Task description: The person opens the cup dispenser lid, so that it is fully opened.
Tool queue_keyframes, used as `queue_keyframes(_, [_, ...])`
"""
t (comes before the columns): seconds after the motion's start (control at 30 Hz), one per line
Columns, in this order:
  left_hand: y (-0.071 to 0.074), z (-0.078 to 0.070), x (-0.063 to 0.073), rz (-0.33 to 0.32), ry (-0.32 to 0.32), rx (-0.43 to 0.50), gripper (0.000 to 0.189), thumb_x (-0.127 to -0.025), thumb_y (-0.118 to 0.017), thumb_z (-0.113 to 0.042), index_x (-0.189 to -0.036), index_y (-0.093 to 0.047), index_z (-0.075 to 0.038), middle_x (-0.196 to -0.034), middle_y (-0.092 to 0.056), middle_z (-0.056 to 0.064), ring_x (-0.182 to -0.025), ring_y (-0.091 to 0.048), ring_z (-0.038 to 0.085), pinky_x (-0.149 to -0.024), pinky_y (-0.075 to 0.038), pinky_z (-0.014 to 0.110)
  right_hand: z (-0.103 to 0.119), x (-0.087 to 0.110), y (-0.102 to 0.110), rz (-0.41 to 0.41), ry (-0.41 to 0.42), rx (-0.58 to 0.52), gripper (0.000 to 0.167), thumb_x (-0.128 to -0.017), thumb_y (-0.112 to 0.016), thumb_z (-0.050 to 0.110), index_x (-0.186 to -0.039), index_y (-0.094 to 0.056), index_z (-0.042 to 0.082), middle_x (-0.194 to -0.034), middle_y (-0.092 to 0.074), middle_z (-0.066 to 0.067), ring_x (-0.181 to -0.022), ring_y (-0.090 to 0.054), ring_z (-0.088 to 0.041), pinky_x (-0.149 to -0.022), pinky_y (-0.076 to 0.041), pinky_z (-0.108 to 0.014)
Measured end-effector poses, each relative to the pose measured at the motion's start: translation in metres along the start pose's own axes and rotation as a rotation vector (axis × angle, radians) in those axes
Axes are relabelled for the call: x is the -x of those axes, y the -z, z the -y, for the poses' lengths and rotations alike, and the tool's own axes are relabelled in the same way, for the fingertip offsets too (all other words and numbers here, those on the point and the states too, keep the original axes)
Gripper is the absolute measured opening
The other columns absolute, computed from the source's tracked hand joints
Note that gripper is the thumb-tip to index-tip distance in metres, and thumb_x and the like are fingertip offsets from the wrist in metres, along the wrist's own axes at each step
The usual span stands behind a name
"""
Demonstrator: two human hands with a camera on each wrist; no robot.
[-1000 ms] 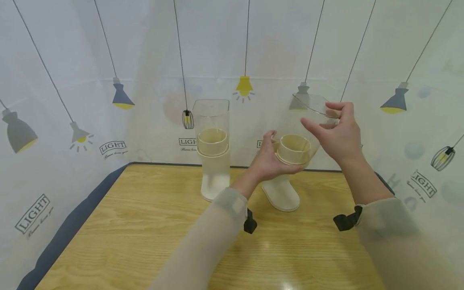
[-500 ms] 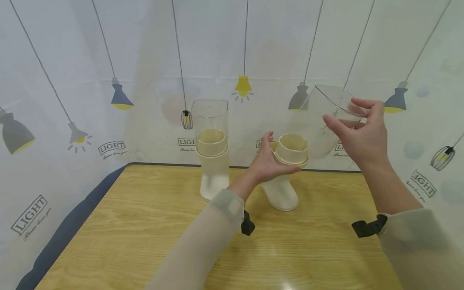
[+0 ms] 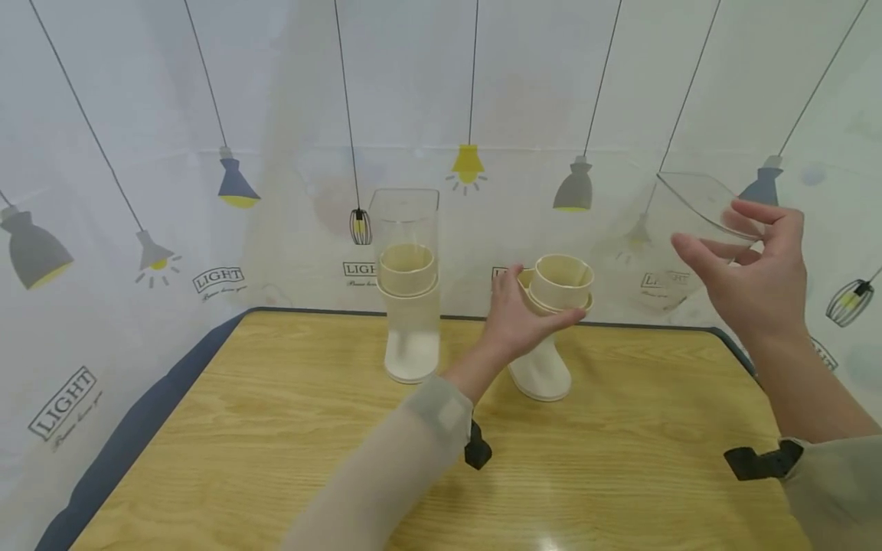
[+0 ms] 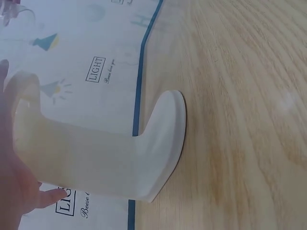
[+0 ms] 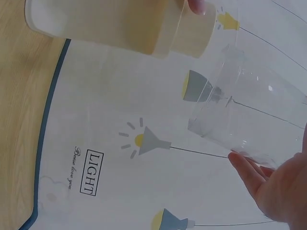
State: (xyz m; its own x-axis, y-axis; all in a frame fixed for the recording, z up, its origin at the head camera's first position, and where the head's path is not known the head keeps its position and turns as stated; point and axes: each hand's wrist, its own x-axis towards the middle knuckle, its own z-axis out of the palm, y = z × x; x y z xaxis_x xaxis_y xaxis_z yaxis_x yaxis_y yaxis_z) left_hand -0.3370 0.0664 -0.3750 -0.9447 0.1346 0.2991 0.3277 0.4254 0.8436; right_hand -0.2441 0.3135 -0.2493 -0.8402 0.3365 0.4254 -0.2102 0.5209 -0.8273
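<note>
My left hand (image 3: 517, 325) grips the upper part of the right-hand cream boot-shaped base (image 3: 542, 371), just below its raised round collar. In the left wrist view that base (image 4: 96, 158) stands upright with its sole on the table. To the right and apart from it, my right hand (image 3: 765, 279) holds a clear plastic tube (image 5: 249, 100) near its slanted rim. The tube is tilted and hard to make out in the head view. A second cream boot-shaped base (image 3: 412, 337) stands to the left, with a clear tube (image 3: 406, 214) upright around its collar.
The bases stand toward the back of a wood-grain table (image 3: 310, 428) with a dark blue edge. Close behind it hangs a white cloth (image 3: 289, 191) printed with lamps. Each wrist carries a black camera mount (image 3: 765, 461).
My right hand has moved the clear tube up off the right base's collar and away to the right. My left hand keeps its grip on the base.
</note>
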Motion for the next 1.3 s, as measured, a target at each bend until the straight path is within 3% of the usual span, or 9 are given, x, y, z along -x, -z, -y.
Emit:
queue_keyframes(0.37, [0.002,0.002,0.0,0.031,0.05,0.003,0.127,-0.076,-0.089,-0.065,-0.17,-0.018,-0.019,-0.169,-0.032,0.012,-0.149,-0.046,0.03,-0.121,-0.045,0.05,-0.042,0.003,0.02,-0.058,-0.091,0.117,0.08,-0.093,-0.079,0.047,-0.156,-0.03,0.04,-0.152,-0.043,0.023,-0.096,-0.054,0.021,-0.069,-0.043,-0.005])
queue_keyframes(0.57, [0.003,0.001,-0.002,0.066,0.077,0.044,0.129,-0.076,-0.089,-0.063,-0.172,-0.014,-0.023,-0.172,-0.028,0.012,-0.149,-0.046,0.032,-0.12,-0.046,0.052,-0.067,0.005,0.024,-0.055,-0.157,0.184,0.083,-0.093,-0.077,0.054,-0.158,-0.028,0.039,-0.17,-0.035,0.004,-0.089,-0.05,0.023,-0.066,-0.042,-0.004])
queue_keyframes(0.87, [-0.003,0.001,-0.009,0.058,0.066,0.066,0.133,-0.072,-0.092,-0.064,-0.171,-0.015,-0.021,-0.169,-0.031,0.012,-0.14,-0.052,0.029,-0.115,-0.051,0.048,-0.107,0.004,0.03,-0.026,-0.202,0.235,0.087,-0.094,-0.074,0.057,-0.161,-0.023,0.038,-0.175,-0.026,-0.014,-0.086,-0.044,0.02,-0.063,-0.039,-0.007])
queue_keyframes(0.93, [-0.003,0.001,-0.01,0.061,0.066,0.063,0.132,-0.072,-0.093,-0.064,-0.171,-0.016,-0.021,-0.17,-0.031,0.012,-0.141,-0.051,0.03,-0.116,-0.05,0.048,-0.117,0.004,0.031,-0.008,-0.208,0.256,0.091,-0.094,-0.073,0.057,-0.164,-0.019,0.037,-0.175,-0.024,-0.017,-0.098,-0.056,0.005,-0.062,-0.039,-0.009])
queue_keyframes(1.0, [-0.002,0.002,-0.011,0.07,0.068,0.067,0.131,-0.072,-0.093,-0.062,-0.171,-0.017,-0.021,-0.171,-0.03,0.012,-0.143,-0.051,0.031,-0.117,-0.049,0.049,-0.127,0.003,0.032,0.015,-0.215,0.284,0.096,-0.095,-0.07,0.059,-0.168,-0.014,0.032,-0.176,-0.022,-0.02,-0.117,-0.064,-0.019,-0.062,-0.037,-0.012])
queue_keyframes(1.1, [0.0,0.004,-0.014,0.089,0.065,0.069,0.129,-0.073,-0.093,-0.061,-0.171,-0.018,-0.022,-0.171,-0.031,0.012,-0.144,-0.05,0.031,-0.117,-0.048,0.049,-0.141,0.001,0.034,0.049,-0.212,0.344,0.101,-0.097,-0.067,0.06,-0.172,-0.011,0.021,-0.176,-0.02,-0.025,-0.139,-0.05,-0.056,-0.067,-0.046,-0.023])
queue_keyframes(1.2, [0.002,0.005,-0.016,0.109,0.047,0.062,0.127,-0.075,-0.092,-0.061,-0.17,-0.02,-0.02,-0.168,-0.036,0.01,-0.143,-0.05,0.029,-0.115,-0.05,0.049,-0.155,0.001,0.036,0.091,-0.218,0.395,0.105,-0.098,-0.064,0.062,-0.171,-0.009,0.01,-0.174,-0.016,-0.032,-0.139,-0.045,-0.064,-0.081,-0.057,-0.055])
queue_keyframes(1.27, [0.003,0.005,-0.017,0.117,0.033,0.047,0.126,-0.075,-0.091,-0.063,-0.17,-0.021,-0.019,-0.165,-0.039,0.009,-0.142,-0.05,0.028,-0.115,-0.05,0.048,-0.164,0.002,0.036,0.117,-0.232,0.409,0.107,-0.099,-0.062,0.063,-0.171,-0.007,0.008,-0.174,-0.013,-0.034,-0.14,-0.043,-0.066,-0.095,-0.048,-0.075])
queue_keyframes(1.3, [0.004,0.005,-0.017,0.12,0.03,0.041,0.125,-0.075,-0.091,-0.063,-0.17,-0.021,-0.019,-0.164,-0.04,0.009,-0.142,-0.05,0.027,-0.114,-0.05,0.048,-0.168,0.002,0.036,0.126,-0.239,0.416,0.108,-0.099,-0.062,0.064,-0.171,-0.006,0.007,-0.173,-0.012,-0.036,-0.14,-0.042,-0.066,-0.101,-0.044,-0.078])
